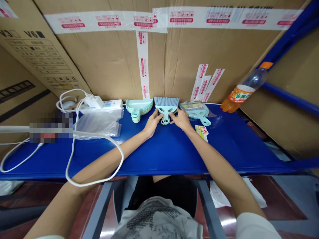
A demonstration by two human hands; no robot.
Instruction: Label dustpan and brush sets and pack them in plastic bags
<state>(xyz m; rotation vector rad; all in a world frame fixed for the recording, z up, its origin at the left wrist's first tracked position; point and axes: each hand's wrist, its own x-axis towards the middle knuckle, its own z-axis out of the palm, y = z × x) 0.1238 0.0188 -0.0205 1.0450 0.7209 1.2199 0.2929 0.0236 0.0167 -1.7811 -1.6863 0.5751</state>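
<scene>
Between my two hands lies a stack of light-blue hand brushes (166, 110), their grey-blue bristles pointing at the cardboard. My left hand (152, 122) holds the stack's left edge near the handles, fingers partly hidden underneath. On the right side, my right hand (181, 119) grips the stack with thumb and fingers. Left of them is a stack of pale green dustpans (139, 107), handles toward me. To the right, a light-blue dustpan (199, 114) rests with clear plastic wrapping and a colourful card on it. A small printed card (201, 132) lies in front of it.
Clear plastic bags (98, 122) lie at the left by a white power strip (113, 104). A white cable (119, 149) loops over my left forearm. An orange drink bottle (243, 91) leans at the right. Large cardboard boxes (112, 63) stand behind the blue table (159, 156).
</scene>
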